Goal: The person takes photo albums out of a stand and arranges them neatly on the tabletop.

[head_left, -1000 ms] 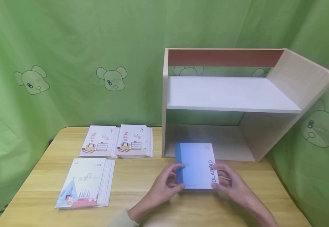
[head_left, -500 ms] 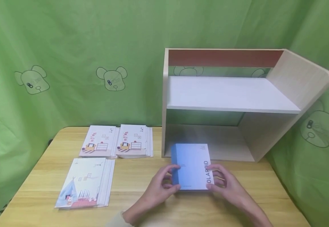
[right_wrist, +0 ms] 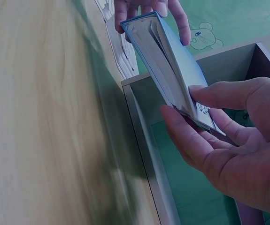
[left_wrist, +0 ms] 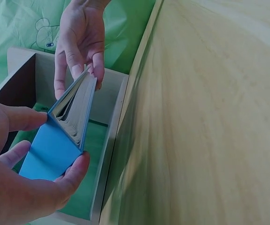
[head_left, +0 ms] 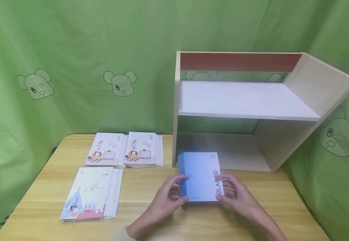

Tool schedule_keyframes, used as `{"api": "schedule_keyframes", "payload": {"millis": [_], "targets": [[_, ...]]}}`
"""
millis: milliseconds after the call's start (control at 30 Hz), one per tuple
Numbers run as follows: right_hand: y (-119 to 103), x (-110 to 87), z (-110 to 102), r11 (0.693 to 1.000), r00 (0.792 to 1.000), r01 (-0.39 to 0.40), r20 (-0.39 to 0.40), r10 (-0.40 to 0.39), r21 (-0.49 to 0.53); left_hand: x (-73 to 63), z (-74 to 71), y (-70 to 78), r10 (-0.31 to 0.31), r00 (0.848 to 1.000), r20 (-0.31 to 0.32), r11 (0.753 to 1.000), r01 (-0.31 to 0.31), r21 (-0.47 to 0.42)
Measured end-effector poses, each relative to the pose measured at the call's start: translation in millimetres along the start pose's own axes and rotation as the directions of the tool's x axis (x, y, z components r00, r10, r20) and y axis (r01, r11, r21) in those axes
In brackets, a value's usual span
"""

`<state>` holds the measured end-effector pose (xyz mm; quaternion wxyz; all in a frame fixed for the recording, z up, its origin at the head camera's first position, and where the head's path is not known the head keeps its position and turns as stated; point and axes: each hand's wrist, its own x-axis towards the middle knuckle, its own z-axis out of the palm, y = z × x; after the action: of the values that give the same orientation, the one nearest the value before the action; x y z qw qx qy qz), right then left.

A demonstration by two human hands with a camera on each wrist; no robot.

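Note:
A thick photo album [head_left: 201, 175] with a blue-to-white cover, blue spine and dark "OLAROID" lettering is held between both hands in front of the shelf. My left hand [head_left: 169, 195] grips its spine side, thumb and fingers bent around the two edges of the blue spine [left_wrist: 50, 152]. On the opposite side, my right hand [head_left: 240, 195] pinches the lettered edge, thumb on one cover and fingers on the other. Both wrist views show the bundled pale pages [right_wrist: 156, 56] between the covers, slightly fanned apart.
A two-tier wooden shelf [head_left: 248, 100] with a white middle board stands behind the album. To the left on the wooden table [head_left: 144, 204] lie illustrated booklets in stacks: two at the back [head_left: 106, 149] [head_left: 141, 147] and one in front [head_left: 87, 192]. A green curtain [head_left: 81, 113] hangs behind.
Both hands have shifted a little to the left with the album between them, keeping their grip. The booklets and shelf stay where they were.

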<state>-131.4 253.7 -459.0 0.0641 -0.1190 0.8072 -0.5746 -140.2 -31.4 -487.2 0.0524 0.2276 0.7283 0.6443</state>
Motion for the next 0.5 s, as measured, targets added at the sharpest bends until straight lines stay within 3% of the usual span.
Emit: {"api": "schedule_keyframes", "payload": {"millis": [500], "targets": [[0.7, 6.0, 16.3, 0.999, 1.0, 0.001, 0.017, -0.002, 0.042, -11.7, -13.0, -3.2, -0.019, 1.0, -0.009, 1.0, 0.019, 0.017]]}}
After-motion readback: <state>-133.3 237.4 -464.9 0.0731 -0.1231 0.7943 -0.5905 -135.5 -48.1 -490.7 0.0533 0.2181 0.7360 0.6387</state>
